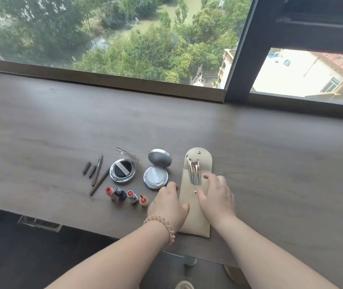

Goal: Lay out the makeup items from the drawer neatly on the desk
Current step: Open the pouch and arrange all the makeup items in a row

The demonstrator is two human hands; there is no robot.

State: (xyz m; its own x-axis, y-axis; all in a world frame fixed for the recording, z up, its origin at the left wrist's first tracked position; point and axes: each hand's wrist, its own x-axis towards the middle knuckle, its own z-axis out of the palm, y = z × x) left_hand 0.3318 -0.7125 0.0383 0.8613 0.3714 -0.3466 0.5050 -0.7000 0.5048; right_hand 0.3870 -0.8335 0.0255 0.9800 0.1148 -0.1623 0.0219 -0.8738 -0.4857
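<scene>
I'd call this a high-rise home: a wooden desk (166, 122) along its window (124, 34) (treetops far below).

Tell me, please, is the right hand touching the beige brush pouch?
Touching. In the head view the right hand lies flat on the beige brush pouch, fingers spread over its pocket, with no gap visible.

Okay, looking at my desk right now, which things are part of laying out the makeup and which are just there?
Part of the job:
brush pouch under left hand and right hand
two open compacts
lip products
pencils and caps

Just there:
hair tie on the left wrist
window frame
</scene>
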